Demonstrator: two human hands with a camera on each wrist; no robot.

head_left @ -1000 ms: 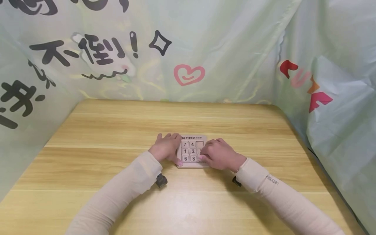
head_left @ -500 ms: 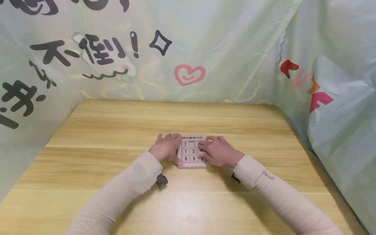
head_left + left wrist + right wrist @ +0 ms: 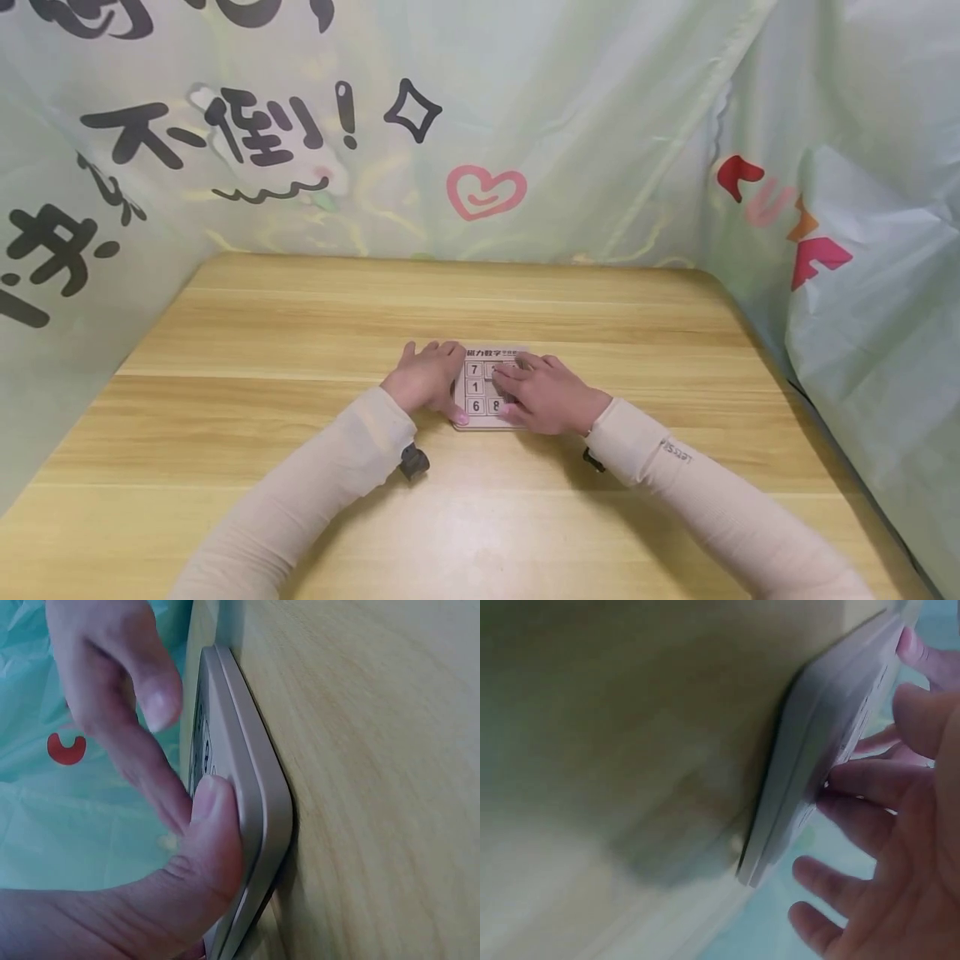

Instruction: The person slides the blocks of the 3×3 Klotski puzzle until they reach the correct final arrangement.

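Note:
A pinkish number slide puzzle lies flat on the table, with several square numbered tiles in its frame. The 7, 1, 6 and part of the 8 are readable; the right column is mostly under my right hand. My left hand holds the puzzle's left side, thumb on the near left corner and fingers toward the far edge. Over the tiles from the right reaches my right hand, its extended fingertips touching the upper middle tile. In the right wrist view, its other fingers stay off the board.
The wood-grain table surrounds the puzzle on all sides. A pale green printed cloth hangs behind and along both sides. Dark wrist straps sit at both cuffs.
The 4 tile slid right into the top right slot, then the 2 tile went up from the centre. My right hand shifted left over the board; the left hand stayed put.

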